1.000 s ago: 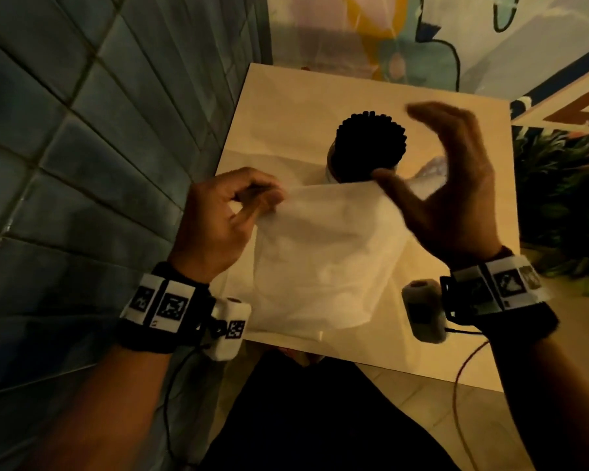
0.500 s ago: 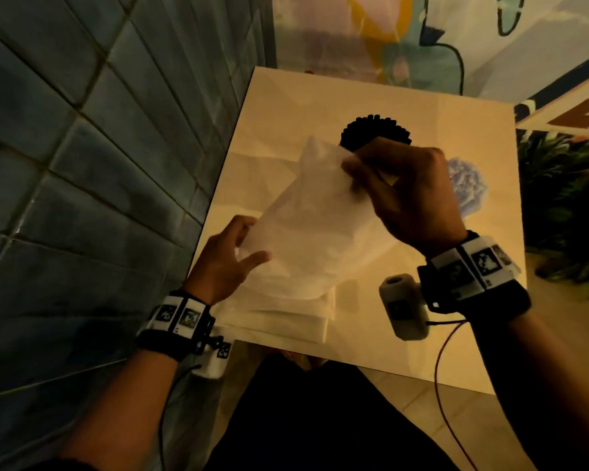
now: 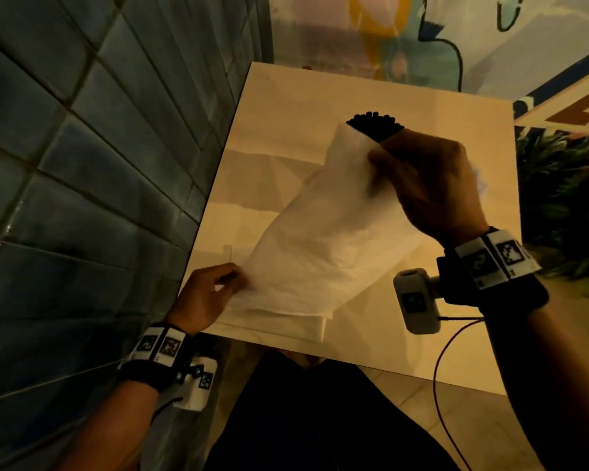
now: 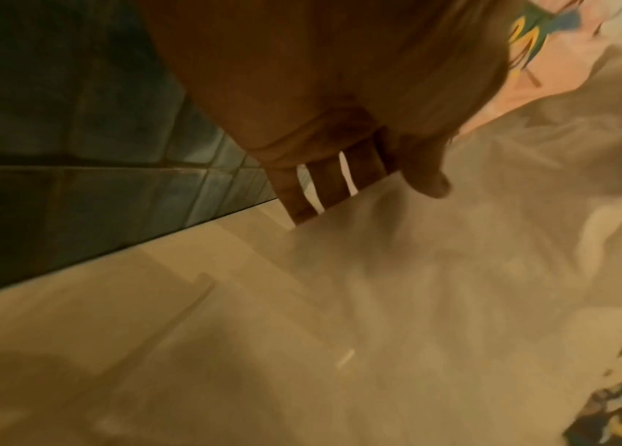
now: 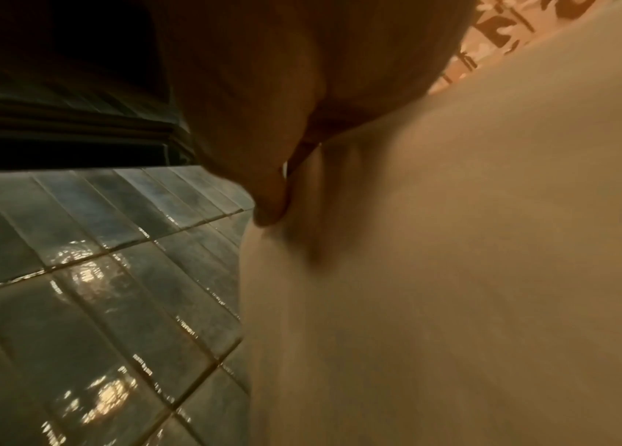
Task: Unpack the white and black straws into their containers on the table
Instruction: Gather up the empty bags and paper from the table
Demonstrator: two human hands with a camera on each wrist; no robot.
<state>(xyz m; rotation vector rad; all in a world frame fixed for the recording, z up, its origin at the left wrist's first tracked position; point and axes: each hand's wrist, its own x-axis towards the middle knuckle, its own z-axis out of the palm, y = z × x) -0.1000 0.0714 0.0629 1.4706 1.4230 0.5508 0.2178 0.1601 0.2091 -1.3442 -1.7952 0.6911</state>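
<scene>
Nearest, the left hand sits at the table's front edge, lower than a second ago, its thumb and fingers pinching the lower left border of the white paper bag. The bag's bottom now rests on the tabletop over a flat folded white sheet — earlier it was held up in the air between both hands. Farther out, the right hand, which a second ago was open above the bag, is clenched on the bag's upper end, thumb pressed into the paper. Behind that end stands one bundle of black straws, upright and partly hidden by the bag. White straws cannot be made out. Count: two hands, one bag, one black bundle — its container is hidden.
</scene>
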